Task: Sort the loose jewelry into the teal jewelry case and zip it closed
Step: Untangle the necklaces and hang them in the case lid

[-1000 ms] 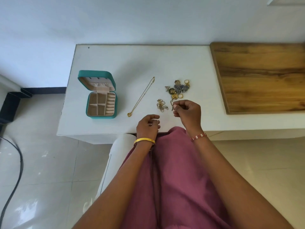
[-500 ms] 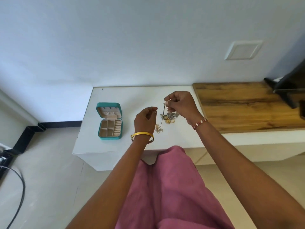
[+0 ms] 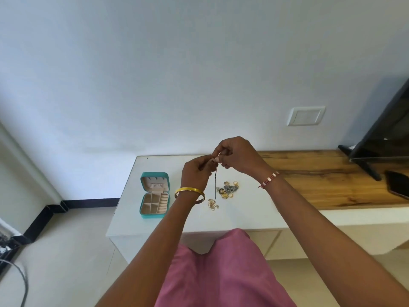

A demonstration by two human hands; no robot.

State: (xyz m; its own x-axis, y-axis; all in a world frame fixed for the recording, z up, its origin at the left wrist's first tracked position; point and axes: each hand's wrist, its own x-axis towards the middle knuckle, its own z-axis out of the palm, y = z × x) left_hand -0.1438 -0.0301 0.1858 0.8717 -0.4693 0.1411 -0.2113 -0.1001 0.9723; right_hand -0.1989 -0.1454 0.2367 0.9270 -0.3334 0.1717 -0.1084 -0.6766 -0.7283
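**Thin chain held up over the tabletop, case waiting open**

Both hands are raised above the white tabletop (image 3: 254,209), meeting at the fingertips. The left hand (image 3: 194,173) and the right hand (image 3: 238,157) each have their grip pressed onto the top end of a thin dark chain (image 3: 215,185), which hangs straight down between them toward a small tangle of gold chain (image 3: 213,204) lying on the surface. Whether the dangling end touches that tangle I cannot tell (it is too fine to read from here).

Just to the right of the hanging chain sits the pile of loose jewelry (image 3: 228,189), rings and darker pieces heaped together. The teal jewelry case (image 3: 154,194) stands open near the left edge, lid tipped back, its cream compartments showing, well apart from the hands.

It looks to me as though the clasp or a knot is being worked at. To do this well, I would keep the chain hanging free so its weight pulls out any twist, keep the pinch light, and lift clear of the gold tangle before carrying it leftward to the case, lowering it in from the bottom end so it coils rather than bunches.
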